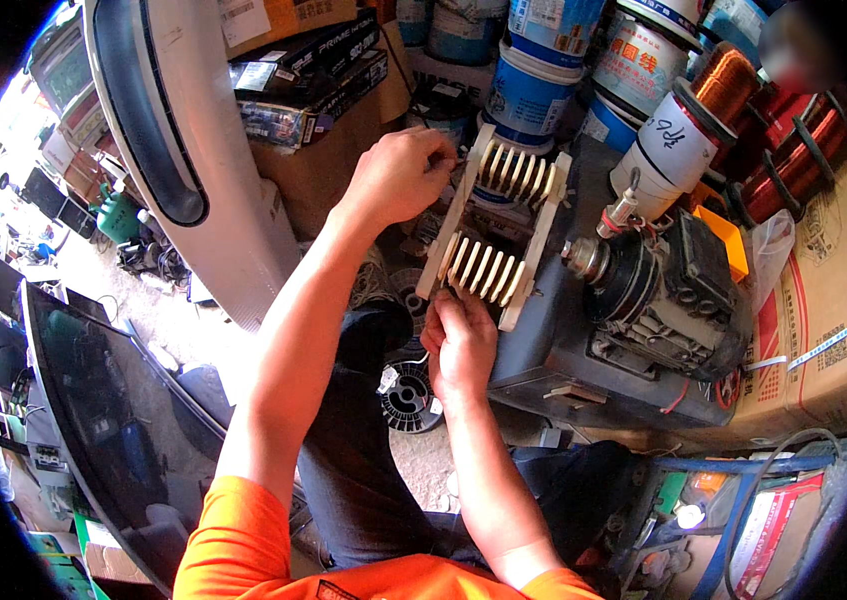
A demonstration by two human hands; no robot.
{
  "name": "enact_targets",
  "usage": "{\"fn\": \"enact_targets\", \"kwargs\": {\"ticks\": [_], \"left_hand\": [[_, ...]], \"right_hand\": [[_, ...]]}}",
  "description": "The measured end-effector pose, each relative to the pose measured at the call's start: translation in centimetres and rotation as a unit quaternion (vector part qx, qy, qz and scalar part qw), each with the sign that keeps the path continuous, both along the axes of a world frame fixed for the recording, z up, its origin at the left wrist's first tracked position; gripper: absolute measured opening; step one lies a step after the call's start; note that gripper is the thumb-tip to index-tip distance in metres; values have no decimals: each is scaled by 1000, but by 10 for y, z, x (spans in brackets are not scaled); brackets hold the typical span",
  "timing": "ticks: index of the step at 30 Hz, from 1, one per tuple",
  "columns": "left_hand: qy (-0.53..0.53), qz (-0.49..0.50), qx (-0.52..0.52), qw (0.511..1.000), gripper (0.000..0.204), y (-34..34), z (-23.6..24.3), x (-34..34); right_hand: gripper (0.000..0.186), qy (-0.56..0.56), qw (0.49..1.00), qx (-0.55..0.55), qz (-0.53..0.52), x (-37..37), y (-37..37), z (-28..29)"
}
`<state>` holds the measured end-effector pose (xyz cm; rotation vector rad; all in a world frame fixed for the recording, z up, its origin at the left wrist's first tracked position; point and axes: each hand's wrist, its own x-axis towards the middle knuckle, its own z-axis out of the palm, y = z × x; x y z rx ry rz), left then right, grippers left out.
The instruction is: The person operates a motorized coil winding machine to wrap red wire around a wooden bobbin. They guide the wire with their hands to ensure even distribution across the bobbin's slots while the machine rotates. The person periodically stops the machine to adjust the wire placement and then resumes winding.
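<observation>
In front of me is a wooden frame [448, 222] carrying two rows of cream-coloured slotted formers, an upper row [515, 168] and a lower row [483, 270]. My left hand [398, 172] is closed with curled fingers beside the frame's upper left end; whatever it grips is hidden. Below the lower row, my right hand [461, 340] is closed in a pinch at the frame's near end. What lies between its fingertips is too small to make out. Right of the frame stands a dark machine with a motor [668, 300] on a grey base [593, 350].
Copper wire spools [725, 85] and a white cylinder [668, 150] stand at the back right. Blue and white buckets [528, 90] are stacked behind the frame. A black spool [408, 395] lies on the floor. Cardboard boxes [313, 170] and a tall white appliance [188, 180] border the left.
</observation>
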<state>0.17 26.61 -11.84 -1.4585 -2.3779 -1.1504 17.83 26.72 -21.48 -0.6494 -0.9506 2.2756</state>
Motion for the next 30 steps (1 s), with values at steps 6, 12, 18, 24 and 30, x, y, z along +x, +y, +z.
{"fn": "enact_targets", "kwargs": {"ticks": [6, 12, 18, 24, 30], "left_hand": [[38, 20, 28, 999, 20, 9, -13, -9], [-164, -42, 68, 983, 21, 20, -45, -22], [-263, -123, 75, 954, 19, 16, -46, -21], [-111, -119, 77, 984, 15, 14, -44, -22], [-32, -133, 92, 986, 17, 13, -41, -27]], "right_hand": [[8, -21, 1000, 8, -1, 1, -1, 5], [11, -22, 1000, 8, -6, 0, -3, 8], [6, -28, 1000, 2, -4, 0, 0, 7], [7, -20, 1000, -8, 5, 3, 0, 10], [17, -18, 1000, 7, 6, 4, 0, 8]]}}
